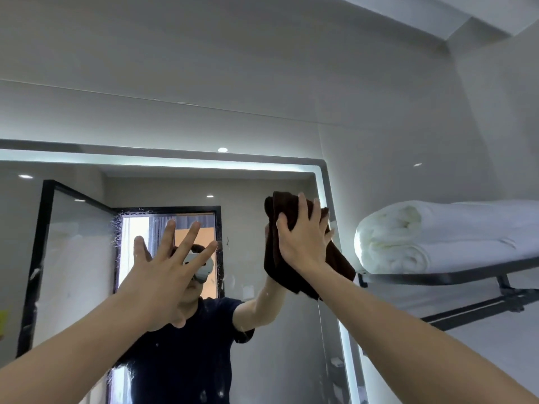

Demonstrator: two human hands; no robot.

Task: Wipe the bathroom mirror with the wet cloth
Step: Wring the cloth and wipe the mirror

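Observation:
The bathroom mirror [256, 330] fills the lower left and middle of the head view, with a lit strip along its top and right edges. My right hand [303, 240] presses a dark brown cloth [280, 208] flat against the glass near the mirror's upper right corner, and the cloth hangs below my palm. My left hand [166, 272] is raised in front of the mirror's middle with its fingers spread and nothing in it. Water spots and streaks show on the glass around the reflected doorway.
A dark metal wall shelf [455, 277] to the right of the mirror carries a rolled white towel [437, 237], close to my right forearm. The mirror reflects a person in a dark shirt, a black-framed glass door and ceiling lights.

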